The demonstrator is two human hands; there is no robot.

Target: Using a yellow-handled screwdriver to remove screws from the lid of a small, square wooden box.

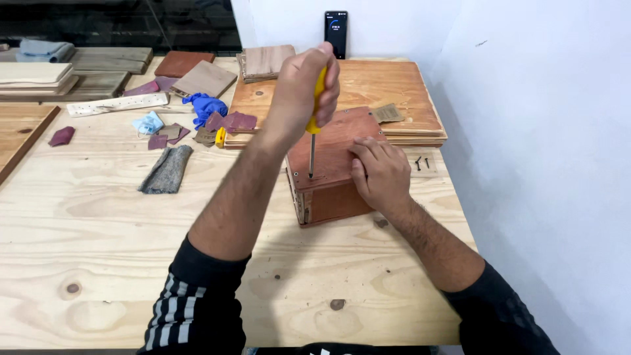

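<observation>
The left hand is clamped around the yellow handle of a screwdriver, which stands nearly upright, its long axis vertical and its tip pointing down onto the top of a reddish wooden box near the box's front edge. The box sits closed on the pale table, right of centre. The right hand lies flat on the box's top, fingers together, pressing it. Two dark screws lie just beyond that hand.
</observation>
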